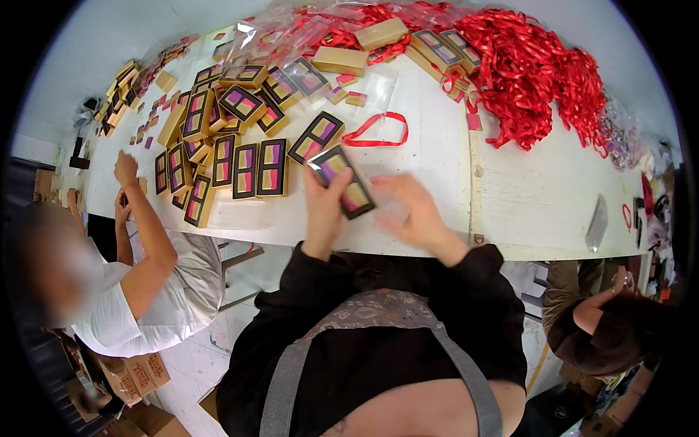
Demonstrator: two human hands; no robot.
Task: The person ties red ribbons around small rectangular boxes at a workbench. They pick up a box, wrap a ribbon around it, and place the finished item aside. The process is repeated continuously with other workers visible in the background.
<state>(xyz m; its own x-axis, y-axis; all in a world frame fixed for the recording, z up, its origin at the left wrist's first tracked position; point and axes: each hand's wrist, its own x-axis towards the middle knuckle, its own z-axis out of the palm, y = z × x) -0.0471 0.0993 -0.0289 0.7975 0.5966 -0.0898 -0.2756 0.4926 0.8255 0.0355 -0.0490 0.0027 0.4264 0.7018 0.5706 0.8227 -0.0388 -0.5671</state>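
My left hand (pixel 326 199) grips a small box (pixel 343 177) with a black frame and purple, gold and pink panels, its thumb pressed on the face. A shiny clear film shows at the box's upper corner. My right hand (pixel 407 210), slightly blurred, hovers just right of the box with fingers apart and nothing seen in them. Beyond the held box lies a similar framed box (pixel 317 136). A red ribbon loop (pixel 378 130) rests on the white table (pixel 426 158) past my hands.
Many similar boxes (pixel 235 125) are heaped to the left. A large pile of red ribbons (pixel 519 76) lies at the back right, with clear plastic sleeves (pixel 273 33) at the back. One co-worker (pixel 131 284) sits at left, another person (pixel 600 322) at right.
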